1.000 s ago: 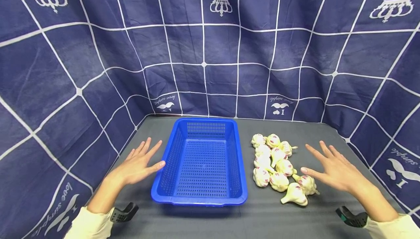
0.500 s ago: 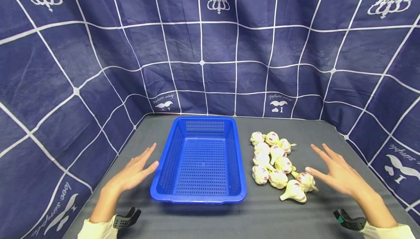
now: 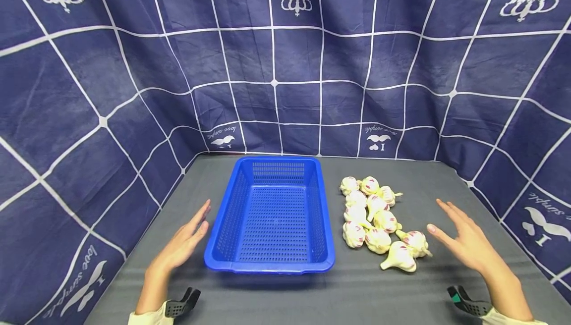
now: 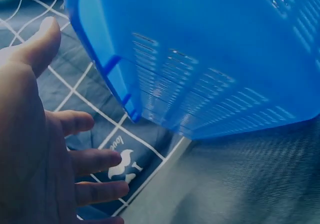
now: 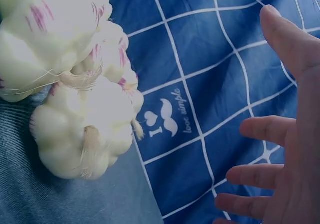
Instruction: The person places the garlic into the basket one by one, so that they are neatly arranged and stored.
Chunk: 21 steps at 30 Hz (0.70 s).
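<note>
A blue plastic basket (image 3: 267, 267) with slotted walls stands on the grey tabletop, with nothing inside it. My left hand (image 3: 182, 243) hovers just left of the basket, fingers extended and holding nothing; in the left wrist view its fingers (image 4: 97, 161) are apart from the basket wall (image 4: 210, 99). To the basket's right lie several garlic bulbs (image 3: 378, 240), white with purple streaks, bunched together. Right of them, my right hand (image 3: 468, 243) is held with fingers extended and nothing in it. The right wrist view shows the nearest garlic bulbs (image 5: 85, 129) close up, apart from that hand.
A navy curtain (image 3: 294, 57) with white grid lines surrounds the table at the back and both sides. The grey tabletop (image 3: 276, 300) runs in front of the basket and between it and the garlic. Each wrist wears a dark band (image 3: 470, 302).
Both hands have turned so the palms face more inward. The left hand has drawn slightly away from the basket, and the right hand has shifted right, away from the garlic. Basket and bulbs stay put.
</note>
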Each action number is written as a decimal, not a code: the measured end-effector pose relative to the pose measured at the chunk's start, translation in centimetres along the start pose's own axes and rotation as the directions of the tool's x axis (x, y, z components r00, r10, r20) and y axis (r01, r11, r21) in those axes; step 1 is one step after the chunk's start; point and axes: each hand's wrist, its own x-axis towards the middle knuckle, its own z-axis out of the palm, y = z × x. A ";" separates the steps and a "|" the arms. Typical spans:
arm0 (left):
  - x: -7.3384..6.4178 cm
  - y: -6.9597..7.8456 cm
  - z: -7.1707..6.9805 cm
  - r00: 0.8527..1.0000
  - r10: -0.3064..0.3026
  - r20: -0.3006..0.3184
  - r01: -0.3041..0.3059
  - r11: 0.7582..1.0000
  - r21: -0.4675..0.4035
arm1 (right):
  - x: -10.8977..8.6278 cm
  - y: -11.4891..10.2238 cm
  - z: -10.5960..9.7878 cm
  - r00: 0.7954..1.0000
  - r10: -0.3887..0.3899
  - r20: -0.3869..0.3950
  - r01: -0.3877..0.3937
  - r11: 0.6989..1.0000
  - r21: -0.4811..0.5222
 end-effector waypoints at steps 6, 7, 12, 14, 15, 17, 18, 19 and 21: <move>-0.2 -0.7 1.1 0.997 0.070 -0.026 -0.072 0.991 -0.115 | -1.0 0.3 0.5 0.999 0.004 -0.032 -0.004 1.000 -0.002; -0.2 -0.8 1.2 0.996 0.086 -0.029 -0.089 0.987 -0.133 | -1.0 0.2 0.6 0.999 0.000 -0.043 0.000 1.000 -0.004; 0.0 -1.1 1.6 0.992 0.125 -0.026 -0.128 0.970 -0.209 | -1.1 0.1 1.3 0.996 -0.030 -0.083 0.028 0.999 -0.025; 0.0 -1.3 1.8 0.989 0.142 -0.030 -0.145 0.961 -0.235 | -1.1 0.0 1.6 0.996 -0.034 -0.083 0.032 0.999 -0.034; 0.0 -1.3 1.9 0.987 0.154 -0.035 -0.158 0.956 -0.249 | -1.1 -0.1 1.8 0.996 -0.034 -0.079 0.031 0.999 -0.035; -0.1 -1.4 2.1 0.982 0.184 -0.045 -0.189 0.940 -0.282 | -1.2 -0.1 2.2 0.997 -0.026 -0.068 0.023 0.999 -0.036; 0.0 -1.4 2.2 0.979 0.198 -0.047 -0.203 0.932 -0.301 | -1.2 -0.2 2.4 0.998 -0.024 -0.063 0.021 0.999 -0.036; 0.0 -1.4 2.2 0.977 0.207 -0.049 -0.212 0.925 -0.315 | -1.2 -0.1 2.6 0.998 -0.021 -0.057 0.019 0.999 -0.034; 0.0 -1.4 2.4 0.974 0.220 -0.052 -0.224 0.916 -0.332 | -1.3 -0.2 2.9 0.999 -0.016 -0.045 0.014 0.999 -0.031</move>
